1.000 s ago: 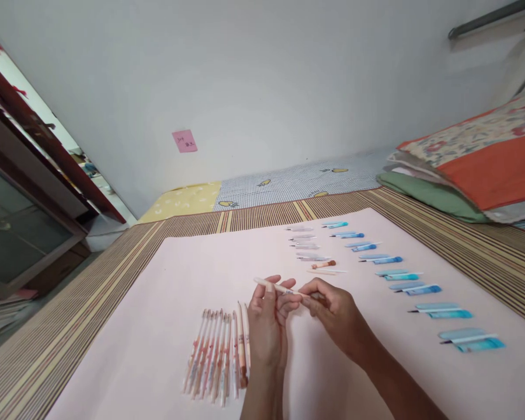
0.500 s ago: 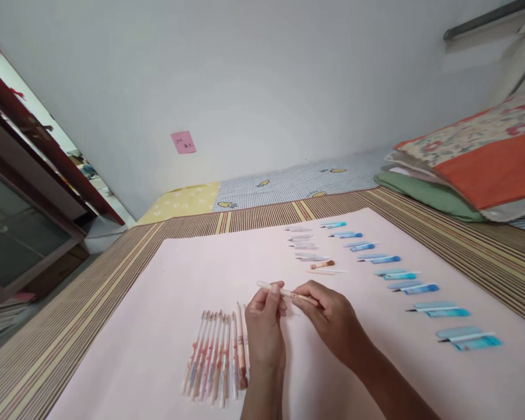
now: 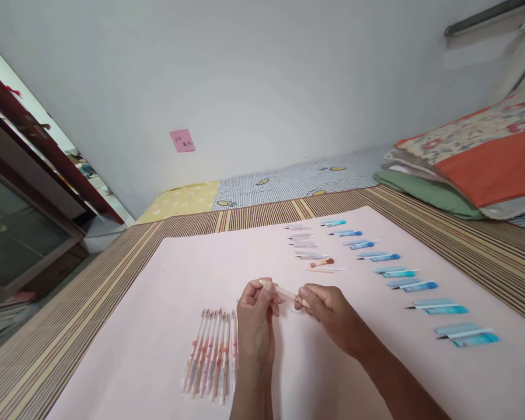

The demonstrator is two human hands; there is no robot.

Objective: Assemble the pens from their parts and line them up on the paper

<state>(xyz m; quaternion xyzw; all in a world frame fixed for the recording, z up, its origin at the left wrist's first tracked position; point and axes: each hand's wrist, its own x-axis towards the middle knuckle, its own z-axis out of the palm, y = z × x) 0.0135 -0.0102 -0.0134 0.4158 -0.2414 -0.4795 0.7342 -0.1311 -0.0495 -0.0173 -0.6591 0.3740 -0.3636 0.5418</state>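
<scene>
My left hand (image 3: 254, 318) and my right hand (image 3: 328, 315) are both closed on one thin pale pink pen (image 3: 282, 290), held level above the pink sheet (image 3: 179, 303). The left fingers pinch its left end, the right fingers its right end. A bundle of several pink pens (image 3: 212, 356) lies side by side just left of my left wrist. Beyond my hands lie taken-apart pale pen parts (image 3: 306, 248) in a short column, with a brown-tipped piece (image 3: 322, 263) at its near end.
A column of several blue pen parts (image 3: 398, 273) runs along the right of the sheet. The sheet lies on a striped mat (image 3: 70, 326). Folded bedding (image 3: 472, 157) is stacked at the right, a dark cabinet (image 3: 21, 210) stands at the left, and a pink note (image 3: 182, 140) hangs on the wall.
Both hands have drifted slightly left and toward me with the pen. My left forearm now covers the rightmost pens of the bundle.
</scene>
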